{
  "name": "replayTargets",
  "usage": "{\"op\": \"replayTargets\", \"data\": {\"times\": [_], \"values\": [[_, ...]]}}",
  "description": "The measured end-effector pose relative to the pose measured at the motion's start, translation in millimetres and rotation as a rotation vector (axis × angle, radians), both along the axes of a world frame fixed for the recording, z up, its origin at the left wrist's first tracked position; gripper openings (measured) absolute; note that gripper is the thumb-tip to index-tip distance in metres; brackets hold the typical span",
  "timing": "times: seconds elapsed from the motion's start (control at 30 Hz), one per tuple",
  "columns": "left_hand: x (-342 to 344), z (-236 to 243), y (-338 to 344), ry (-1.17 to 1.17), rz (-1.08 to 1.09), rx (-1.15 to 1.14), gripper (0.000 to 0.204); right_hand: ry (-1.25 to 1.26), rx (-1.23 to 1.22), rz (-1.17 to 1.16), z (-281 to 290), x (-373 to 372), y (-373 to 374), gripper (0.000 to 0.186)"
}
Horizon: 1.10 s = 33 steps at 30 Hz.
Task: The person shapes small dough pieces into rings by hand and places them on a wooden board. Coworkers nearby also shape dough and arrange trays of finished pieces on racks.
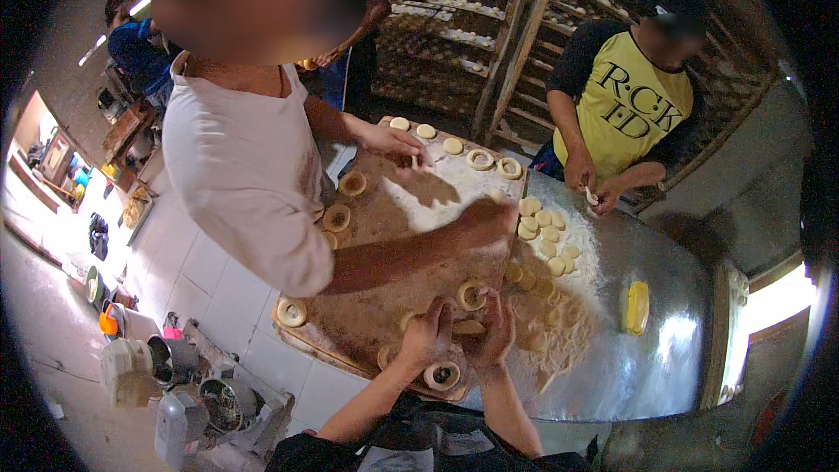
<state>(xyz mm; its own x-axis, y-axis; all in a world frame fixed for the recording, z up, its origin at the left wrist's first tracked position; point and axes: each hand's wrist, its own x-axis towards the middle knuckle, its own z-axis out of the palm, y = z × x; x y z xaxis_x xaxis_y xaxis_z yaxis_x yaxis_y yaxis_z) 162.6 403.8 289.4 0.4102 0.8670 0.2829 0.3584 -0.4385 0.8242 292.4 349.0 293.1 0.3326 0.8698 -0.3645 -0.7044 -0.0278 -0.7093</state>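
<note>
My left hand (pixel 426 335) and my right hand (pixel 492 332) are close together over the near end of the floured wooden board. Between them is a flat piece of dough (pixel 469 328), seen nearly edge-on, with the fingers of both hands closed on it. Just beyond my fingers lies a dough ring (pixel 473 295). Below my hands, at the board's near edge, sits another dough ring (pixel 442 375) with a dark centre. Part of a further dough piece (pixel 384 356) shows beside my left wrist.
A co-worker in a white shirt (pixel 240 166) reaches across the board (pixel 384 249) from the left. Another, in yellow (pixel 625 92), handles dough across the metal table (pixel 664 245). Dough discs (pixel 549 232) lie in flour; a yellow block (pixel 637 308) sits right. Racks (pixel 472 13) stand behind.
</note>
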Motion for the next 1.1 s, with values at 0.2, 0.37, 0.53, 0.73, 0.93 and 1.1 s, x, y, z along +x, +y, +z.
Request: {"op": "replayTargets", "data": {"times": [0.2, 0.37, 0.53, 0.73, 0.93, 1.1], "values": [[12.0, -37.0, 46.6, 0.306, -0.07, 0.332, 0.04, -0.716, 0.314, 0.269, -55.4, 15.1, 36.4, 0.072], [3.6, -29.1, 123.4, 0.808, -0.031, 0.245, 0.063, -1.455, -0.053, 0.01, -53.8, 32.0, 75.7, 0.074], [-20.5, -3.4, 116.8, 0.659, 0.037, -0.13, 0.07, -1.91, -0.377, 0.118, -2.5, 5.6, 77.6, 0.081], [-19.1, 2.8, 92.7, 0.712, 0.022, -0.053, 0.074, -1.974, -0.528, 0.368, 8.7, -18.0, 79.0, 0.092], [-19.1, 13.6, 90.1, 0.639, 0.055, -0.056, 0.067, -1.89, -0.356, 0.239, 23.3, 12.0, 48.6, 0.087], [-8.3, 23.6, 61.3, 0.316, 0.048, 0.069, 0.049, -1.637, -0.574, 0.3, 35.1, 100.6, -59.4, 0.04]]}}
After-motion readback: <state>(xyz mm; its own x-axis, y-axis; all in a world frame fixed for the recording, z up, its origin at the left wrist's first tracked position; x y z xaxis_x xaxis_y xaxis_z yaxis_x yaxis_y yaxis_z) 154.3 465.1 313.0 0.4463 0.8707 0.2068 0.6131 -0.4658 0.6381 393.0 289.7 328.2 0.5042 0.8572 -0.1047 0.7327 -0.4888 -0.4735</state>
